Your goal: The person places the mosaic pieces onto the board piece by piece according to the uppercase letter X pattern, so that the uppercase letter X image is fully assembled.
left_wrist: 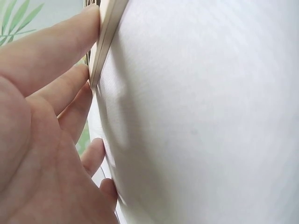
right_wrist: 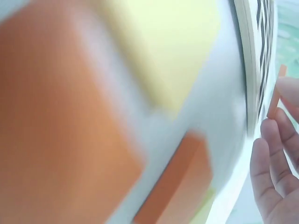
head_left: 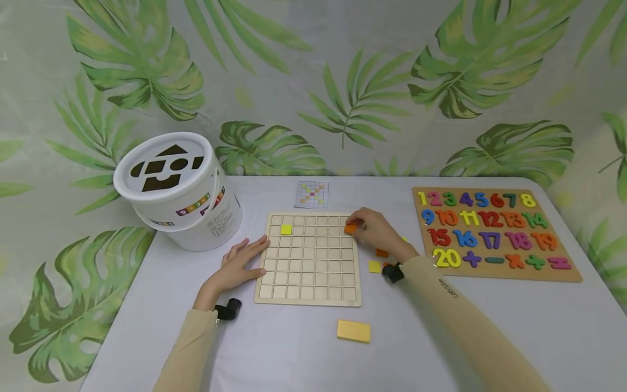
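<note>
A square wooden grid board (head_left: 307, 265) lies flat, with one yellow tile (head_left: 286, 230) in a cell near its upper left. My left hand (head_left: 240, 265) touches the board's left edge with fingers extended; in the left wrist view the fingertips (left_wrist: 93, 23) meet the board's side. Between thumb and fingers my right hand (head_left: 374, 228) pinches an orange square tile (head_left: 350, 228) over the board's upper right corner. The right wrist view shows this orange tile (right_wrist: 276, 95) held on edge. Loose yellow (head_left: 374, 267) and orange tiles (head_left: 382, 253) lie under and beside the right wrist.
Behind the board lies a pattern card (head_left: 312, 195) with coloured squares. A white bucket (head_left: 196, 218) with a shape-hole lid stands at the left. To the right is a wooden number board (head_left: 499, 269). A yellow rectangular block (head_left: 354, 331) lies in front of the grid board.
</note>
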Action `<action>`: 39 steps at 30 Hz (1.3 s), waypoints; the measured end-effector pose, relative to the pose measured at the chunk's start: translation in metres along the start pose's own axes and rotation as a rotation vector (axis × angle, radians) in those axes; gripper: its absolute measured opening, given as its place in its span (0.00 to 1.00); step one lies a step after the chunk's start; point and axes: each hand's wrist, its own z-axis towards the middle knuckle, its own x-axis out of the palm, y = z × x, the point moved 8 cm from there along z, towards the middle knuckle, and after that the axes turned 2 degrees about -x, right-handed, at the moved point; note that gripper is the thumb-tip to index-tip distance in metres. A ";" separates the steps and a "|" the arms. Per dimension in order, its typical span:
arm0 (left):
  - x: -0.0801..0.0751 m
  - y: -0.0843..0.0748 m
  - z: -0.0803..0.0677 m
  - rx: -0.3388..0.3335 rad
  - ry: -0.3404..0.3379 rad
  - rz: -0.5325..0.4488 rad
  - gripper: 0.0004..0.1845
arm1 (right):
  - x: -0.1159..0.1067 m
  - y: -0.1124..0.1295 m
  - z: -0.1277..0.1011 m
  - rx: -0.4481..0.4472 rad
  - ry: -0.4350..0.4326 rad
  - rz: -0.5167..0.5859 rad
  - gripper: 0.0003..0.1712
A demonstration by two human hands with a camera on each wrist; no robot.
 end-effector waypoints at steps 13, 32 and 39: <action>0.001 0.001 0.001 -0.005 -0.005 -0.002 0.37 | 0.026 0.024 0.024 -0.085 0.067 -0.098 0.15; 0.003 0.002 0.001 -0.004 -0.004 -0.006 0.37 | 0.007 0.018 0.006 -0.065 0.039 -0.014 0.17; 0.001 0.001 0.001 -0.001 -0.005 -0.002 0.37 | -0.031 -0.011 -0.025 0.011 -0.041 0.014 0.15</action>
